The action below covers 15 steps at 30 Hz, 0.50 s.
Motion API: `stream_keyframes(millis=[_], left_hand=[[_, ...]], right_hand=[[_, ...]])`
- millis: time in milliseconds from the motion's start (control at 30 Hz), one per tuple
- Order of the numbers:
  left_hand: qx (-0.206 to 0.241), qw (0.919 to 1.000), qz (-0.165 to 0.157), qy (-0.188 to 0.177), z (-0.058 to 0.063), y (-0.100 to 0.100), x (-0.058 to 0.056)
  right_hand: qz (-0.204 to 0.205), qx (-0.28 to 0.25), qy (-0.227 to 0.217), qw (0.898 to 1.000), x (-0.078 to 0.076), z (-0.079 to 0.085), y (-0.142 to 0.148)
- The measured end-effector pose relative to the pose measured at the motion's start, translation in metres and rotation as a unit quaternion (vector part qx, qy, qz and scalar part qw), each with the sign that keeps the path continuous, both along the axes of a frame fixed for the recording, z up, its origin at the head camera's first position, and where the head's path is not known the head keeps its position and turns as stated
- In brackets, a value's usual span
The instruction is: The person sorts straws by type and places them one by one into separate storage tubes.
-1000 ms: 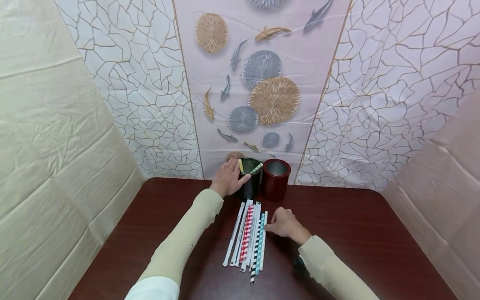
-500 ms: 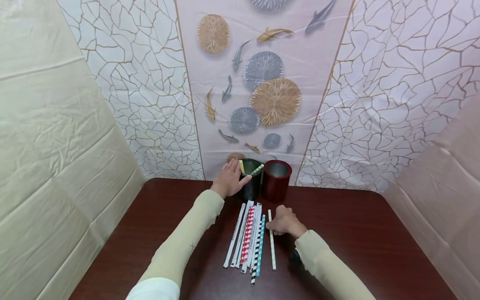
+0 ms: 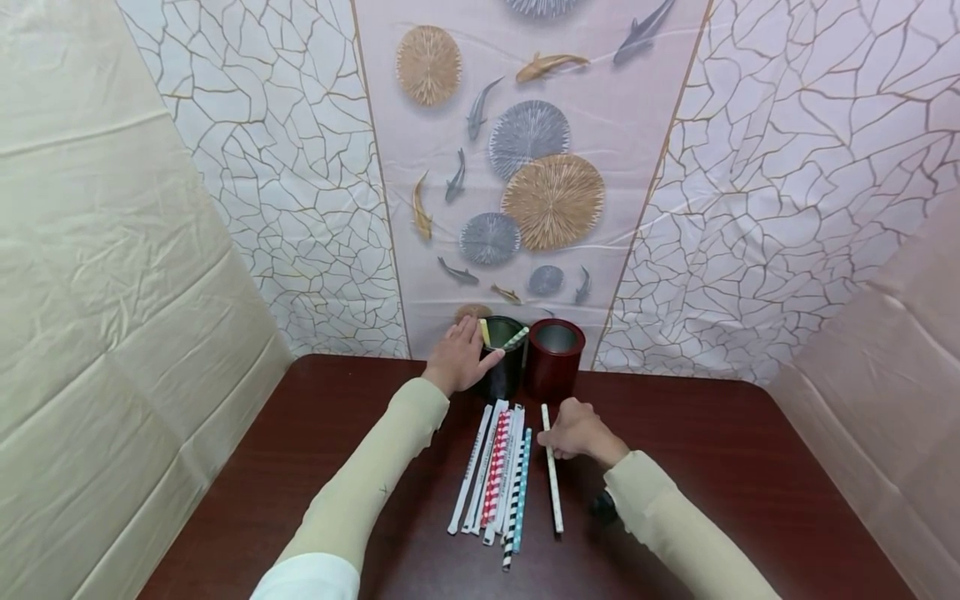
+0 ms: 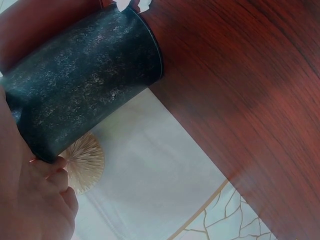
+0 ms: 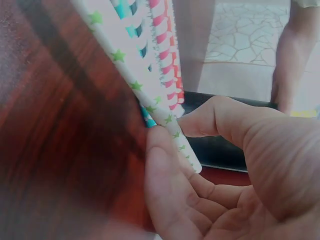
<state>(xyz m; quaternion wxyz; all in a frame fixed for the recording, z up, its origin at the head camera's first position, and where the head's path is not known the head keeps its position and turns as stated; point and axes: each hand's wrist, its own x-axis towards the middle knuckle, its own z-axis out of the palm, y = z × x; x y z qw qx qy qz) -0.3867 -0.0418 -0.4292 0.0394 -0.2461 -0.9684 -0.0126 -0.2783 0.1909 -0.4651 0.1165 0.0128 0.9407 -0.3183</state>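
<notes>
A white paper straw with green stars (image 5: 118, 55) is pinched between the thumb and index finger of my right hand (image 3: 577, 429), just right of the row of straws. Its near end points toward me in the head view. My left hand (image 3: 455, 354) rests against the left side of the black canister (image 3: 504, 379), thumb spread across its front and fingers by the rim. Inside that canister lean a yellow straw (image 3: 485, 332) and a green-striped straw (image 3: 516, 337). A dark red canister (image 3: 553, 371) stands beside it on the right.
Several straws lie side by side in front of the canisters: paper-wrapped white straws (image 3: 467, 479), red-and-white straws (image 3: 493, 475), a black-striped straw (image 3: 512, 517) and a teal dotted straw (image 3: 522, 500). A patterned cloth (image 3: 555, 200) hangs behind the brown table (image 3: 675, 467).
My right hand has drawn the green-starred straw off the right end of the row, moving it right and slightly away from me. The left hand stays at the black canister.
</notes>
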Motion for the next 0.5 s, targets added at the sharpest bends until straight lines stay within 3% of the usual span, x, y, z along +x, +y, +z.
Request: stream_keyframes(millis=[500], left_hand=[[-0.01,0.9999,0.006,-0.008,0.0,0.001,-0.001]], right_hand=[[0.062,0.045,0.099,0.992,0.002,0.07,0.005]])
